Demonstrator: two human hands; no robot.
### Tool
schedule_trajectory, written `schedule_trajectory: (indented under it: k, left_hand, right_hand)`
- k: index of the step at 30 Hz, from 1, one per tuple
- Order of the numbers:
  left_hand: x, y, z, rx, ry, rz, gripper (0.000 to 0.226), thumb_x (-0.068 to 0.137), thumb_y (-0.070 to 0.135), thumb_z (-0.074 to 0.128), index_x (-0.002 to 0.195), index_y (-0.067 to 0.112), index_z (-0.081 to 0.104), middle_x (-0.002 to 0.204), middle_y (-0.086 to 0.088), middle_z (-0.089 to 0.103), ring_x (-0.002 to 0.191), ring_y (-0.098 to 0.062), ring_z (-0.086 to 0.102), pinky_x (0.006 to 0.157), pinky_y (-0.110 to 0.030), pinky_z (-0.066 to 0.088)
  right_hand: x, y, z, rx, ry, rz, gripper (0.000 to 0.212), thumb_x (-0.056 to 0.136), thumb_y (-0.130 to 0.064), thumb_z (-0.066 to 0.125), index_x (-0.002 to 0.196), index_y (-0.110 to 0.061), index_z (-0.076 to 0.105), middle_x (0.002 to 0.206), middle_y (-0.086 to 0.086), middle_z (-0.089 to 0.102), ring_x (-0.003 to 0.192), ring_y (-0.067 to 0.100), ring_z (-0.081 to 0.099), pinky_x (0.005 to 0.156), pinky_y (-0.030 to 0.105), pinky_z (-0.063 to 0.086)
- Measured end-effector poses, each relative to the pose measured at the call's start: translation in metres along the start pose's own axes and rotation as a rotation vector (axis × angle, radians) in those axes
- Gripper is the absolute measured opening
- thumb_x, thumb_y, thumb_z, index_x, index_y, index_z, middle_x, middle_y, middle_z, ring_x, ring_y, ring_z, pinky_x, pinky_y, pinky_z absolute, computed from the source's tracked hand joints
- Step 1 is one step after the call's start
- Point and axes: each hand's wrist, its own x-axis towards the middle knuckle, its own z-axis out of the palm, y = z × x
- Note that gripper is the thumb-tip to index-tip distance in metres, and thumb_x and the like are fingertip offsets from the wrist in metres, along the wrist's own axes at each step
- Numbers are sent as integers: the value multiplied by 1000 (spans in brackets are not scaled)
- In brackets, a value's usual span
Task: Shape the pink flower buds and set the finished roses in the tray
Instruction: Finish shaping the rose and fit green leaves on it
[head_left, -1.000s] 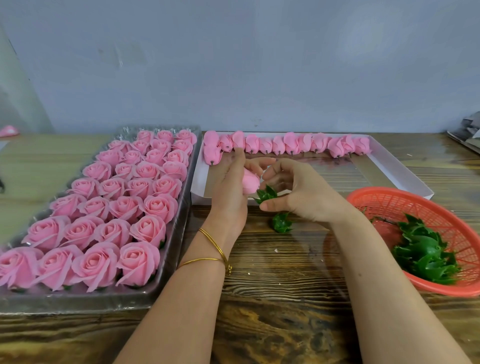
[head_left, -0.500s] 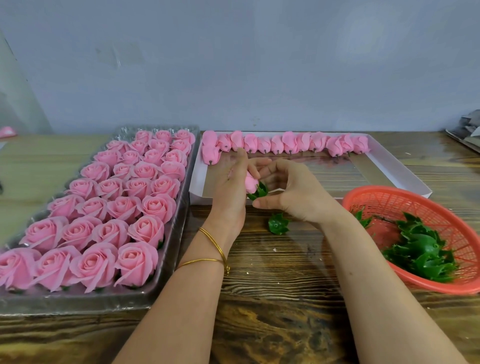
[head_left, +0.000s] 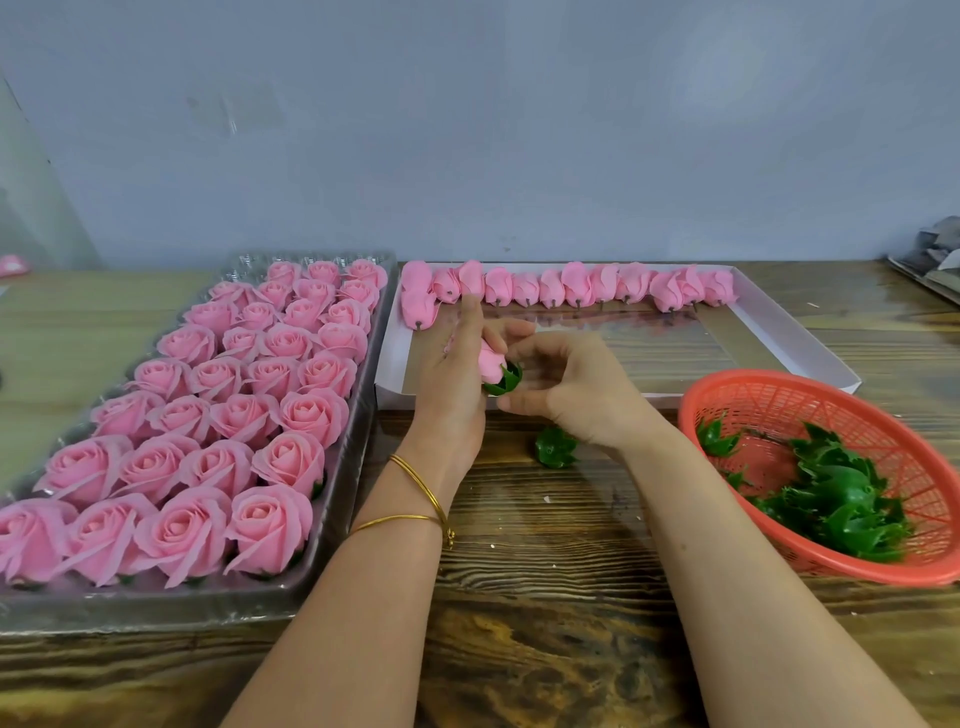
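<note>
Wooden table (head_left: 524, 597), pink bud (head_left: 490, 362) pinched between both hands (head_left: 448, 400) (head_left: 574, 397)

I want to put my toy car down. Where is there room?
Bare wood in front, between the rose tray and the red basket. Also the white box's floor below the bud row, toward its right end. Roses pack the tray; leaves lie in the basket.

Left hand (head_left: 451, 387) and right hand (head_left: 569, 392) hold a bud (head_left: 491, 364) in a green calyx (head_left: 506, 382); roses (head_left: 218, 415) fill the tray (head_left: 332, 561).
</note>
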Motion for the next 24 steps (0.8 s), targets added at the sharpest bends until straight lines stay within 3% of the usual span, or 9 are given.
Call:
schedule_trajectory:
  k: [1, 4, 7, 13, 15, 17, 19, 24]
  left_hand:
    - [0, 0, 0, -2, -5, -3, 59, 98, 50, 42, 47, 26, 56, 92, -5, 74, 105, -30, 66, 102, -57, 45]
    - [0, 1, 0, 8, -4, -2, 60, 99, 49, 41, 47, 25, 56, 90, -2, 74, 97, -24, 67, 101, -56, 46]
    - [1, 2, 1, 17, 5, 2, 60, 99, 49, 42, 45, 25, 55, 90, -2, 74, 97, -24, 68, 99, -55, 47]
    - [-1, 2, 2, -14, 0, 8, 57, 100, 45, 42, 50, 20, 52, 92, -7, 72, 98, -29, 67, 95, -59, 48]
    - [-1, 3, 1, -8, 1, 12, 55, 99, 46, 42, 51, 19, 52, 93, -7, 71, 98, -27, 67, 96, -58, 48]
    - [0, 2, 0, 5, 2, 14, 52, 98, 46, 43, 55, 19, 53, 94, -8, 71, 99, -27, 67, 97, -58, 48]
    - [0, 2, -1, 14, 5, 7, 51, 98, 46, 43, 57, 20, 54, 97, -9, 71, 102, -30, 66, 95, -59, 47]
    - [2, 1, -1, -7, 2, 23, 44, 100, 41, 42, 72, 15, 62, 100, -13, 72, 99, -31, 68, 90, -56, 52]
  right_hand:
    - [0, 0, 1, -8, 1, 0, 33, 74, 6, 78, 103, -8, 69, 92, -4, 70, 63, -4, 59, 68, 17, 53]
    - [0, 0, 3, 19, 6, 0, 36, 75, 9, 75, 106, -8, 70, 83, 3, 68, 68, 6, 61, 77, 26, 55]
    - [2, 2, 2, 56, 13, 18, 39, 73, 9, 77, 109, -6, 69, 90, 12, 71, 76, 14, 65, 81, 31, 56]
    - [3, 3, 4, 260, 29, 87, 33, 78, 15, 62, 104, -4, 71, 91, 2, 75, 87, 17, 71, 90, 40, 57]
    - [3, 4, 4, 416, 13, 117, 30, 84, 16, 53, 100, -3, 70, 83, -4, 76, 85, 15, 72, 88, 36, 58]
    - [3, 4, 4, 486, 0, 137, 27, 90, 14, 50, 104, 1, 69, 89, 3, 75, 87, 16, 72, 85, 32, 59]
    - [2, 3, 4, 508, 5, 146, 25, 92, 13, 52, 106, 1, 68, 94, 11, 72, 85, 18, 71, 84, 31, 60]
    - [1, 2, 4, 586, 7, 134, 22, 87, 14, 58, 100, 0, 68, 85, 9, 73, 79, 17, 71, 80, 30, 60]
